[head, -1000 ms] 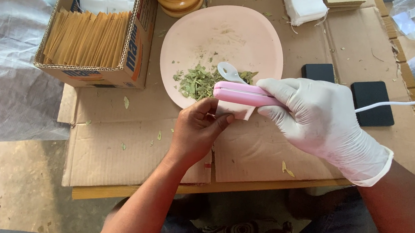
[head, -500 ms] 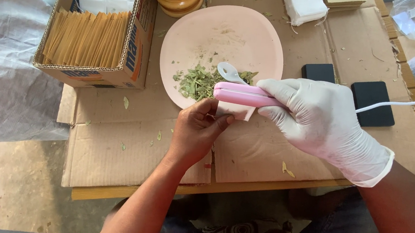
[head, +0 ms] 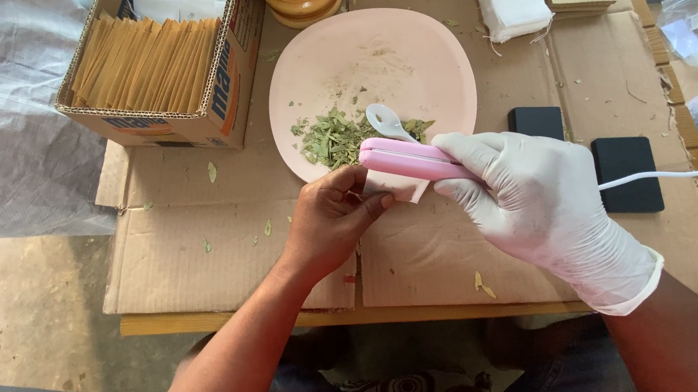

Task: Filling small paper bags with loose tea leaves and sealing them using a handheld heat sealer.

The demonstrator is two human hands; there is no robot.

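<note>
Nothing has really moved since half a second ago: our hands keep the same pose. We see our right hand (head: 531,198), in a white glove, wrapped around a slim pink corded sealer (head: 410,158), held level just over the near rim of a pale pink round plate (head: 426,61). Our bare left hand (head: 330,219) pinches a small white paper sachet (head: 403,190) right under the sealer. On the plate lie a heap of dried green leaves (head: 333,137) and a small white plastic spoon (head: 388,123). Flattened brown cardboard (head: 221,244) covers the worktop, with leaf crumbs scattered on it. A cardboard box of tan paper sleeves (head: 143,64) stands at the left, two black flat pads (head: 625,172) at the right, and a bare concrete floor (head: 15,319) shows below.
</note>
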